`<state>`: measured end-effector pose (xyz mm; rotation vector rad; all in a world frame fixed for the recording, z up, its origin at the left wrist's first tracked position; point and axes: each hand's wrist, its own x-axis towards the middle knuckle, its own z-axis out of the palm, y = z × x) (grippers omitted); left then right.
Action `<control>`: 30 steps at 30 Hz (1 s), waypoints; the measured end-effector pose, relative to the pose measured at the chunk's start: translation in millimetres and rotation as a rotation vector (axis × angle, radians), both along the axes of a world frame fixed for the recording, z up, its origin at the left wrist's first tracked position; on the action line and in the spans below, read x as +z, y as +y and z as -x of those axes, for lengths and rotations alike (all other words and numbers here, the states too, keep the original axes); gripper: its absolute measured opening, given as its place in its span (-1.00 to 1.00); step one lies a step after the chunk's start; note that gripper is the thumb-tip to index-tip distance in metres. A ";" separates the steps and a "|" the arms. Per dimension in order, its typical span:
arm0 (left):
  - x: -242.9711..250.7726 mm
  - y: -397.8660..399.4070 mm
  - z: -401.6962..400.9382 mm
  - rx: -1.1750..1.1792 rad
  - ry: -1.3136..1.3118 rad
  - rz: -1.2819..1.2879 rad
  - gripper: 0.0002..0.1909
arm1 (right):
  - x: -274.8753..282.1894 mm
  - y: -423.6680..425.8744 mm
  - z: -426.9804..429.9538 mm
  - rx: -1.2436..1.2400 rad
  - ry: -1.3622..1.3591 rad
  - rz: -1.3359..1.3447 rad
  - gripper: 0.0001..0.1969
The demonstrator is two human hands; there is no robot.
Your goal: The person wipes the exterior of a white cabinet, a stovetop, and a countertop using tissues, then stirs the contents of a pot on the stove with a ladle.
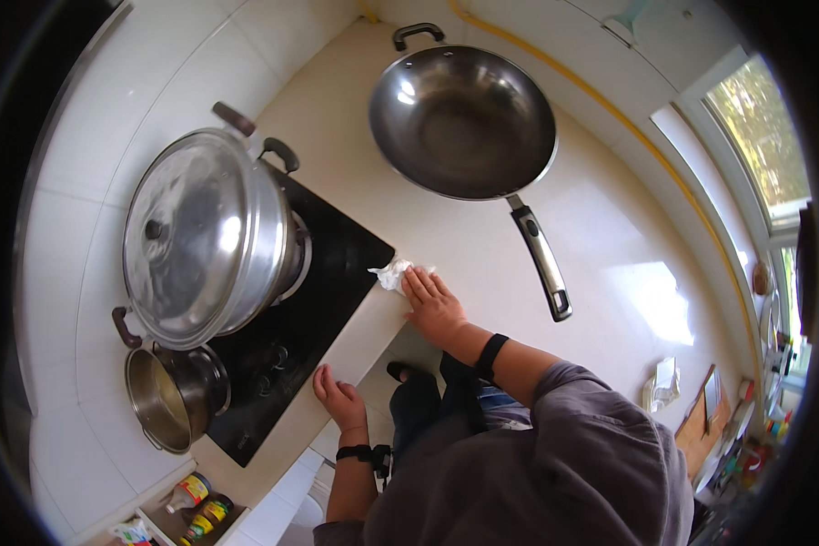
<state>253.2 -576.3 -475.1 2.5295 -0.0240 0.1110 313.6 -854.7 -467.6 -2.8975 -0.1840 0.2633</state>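
Note:
My right hand [435, 304] lies flat over a crumpled white tissue [390, 274], pressing it to the pale countertop [478, 259] by the corner of the black glass cooktop [334, 249]. Part of the tissue is hidden under the fingers. At the counter's front edge, beside the cooktop's knobs, rests my left hand [342, 403], loosely curled and holding nothing. A large lidded metal pot [198, 239] with dark handles stands on the cooktop. Near it is a smaller steel pot [177, 396] without a lid, with something pale inside.
Beyond my right hand sits a dark wok [464, 123], its long handle [542, 266] pointing back toward me. Sauce bottles [208, 519] lie in a box at lower left. A cutting board [699, 423] with a knife [712, 399] and a plastic package [662, 385] are at right.

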 end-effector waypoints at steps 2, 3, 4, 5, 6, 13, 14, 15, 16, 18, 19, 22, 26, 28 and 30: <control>0.8 3.4 0.2 -0.018 0.019 -0.013 -0.46 | 8.8 -17.6 19.3 -0.055 0.023 -0.017 -0.27; 2.8 5.0 0.1 -0.004 0.035 -0.029 -0.46 | 12.2 -26.2 28.2 -0.078 0.043 -0.036 -0.27; 4.2 6.4 -1.1 -0.026 0.031 -0.045 -0.45 | 11.7 -36.5 35.8 -0.104 0.044 -0.038 -0.27; 5.3 7.2 -0.6 -0.048 0.033 -0.047 -0.45 | 10.8 -48.1 42.0 -0.152 0.050 -0.024 -0.28; 6.7 8.0 -2.1 -0.039 0.066 -0.057 -0.45 | 11.5 -60.9 45.7 -0.200 0.049 -0.011 -0.29; 7.4 7.6 -9.1 -0.059 0.104 -0.116 -0.46 | -30.3 -144.8 31.0 -0.571 -0.204 -0.074 -0.34; 6.9 2.8 -10.2 -0.051 0.117 -0.125 -0.46 | -48.9 -137.0 35.6 -0.592 -0.250 -0.113 -0.33; 4.9 0.4 -11.1 -0.052 0.108 -0.127 -0.46 | -59.6 -125.9 35.6 -0.601 -0.301 -0.157 -0.31; 1.8 2.9 -8.9 -0.068 0.071 -0.120 -0.47 | -35.4 -104.0 36.0 -0.461 -0.168 -0.098 -0.28; 3.5 -7.8 -4.4 -0.094 0.037 -0.107 -0.47 | 7.8 -70.8 49.2 -0.267 -0.010 -0.042 -0.27; 11.0 -22.3 -5.0 -0.153 0.057 -0.095 -0.48 | 8.6 -63.5 55.5 -0.229 -0.006 -0.069 -0.29; 26.4 -56.1 -12.2 -0.269 0.044 -0.073 -0.51 | 1.8 -92.3 44.9 -0.225 -0.039 -0.047 -0.30; 42.6 -75.8 -16.2 -0.358 0.002 -0.073 -0.54 | -4.4 -155.7 27.1 -0.537 -0.247 -0.113 -0.34; 46.0 -78.2 -16.4 -0.376 -0.004 -0.072 -0.54 | -2.6 -164.7 25.6 -0.533 -0.272 -0.101 -0.36; 48.5 -75.2 -13.7 -0.348 0.031 -0.090 -0.56 | -2.8 -136.0 39.5 -0.555 -0.246 -0.100 -0.30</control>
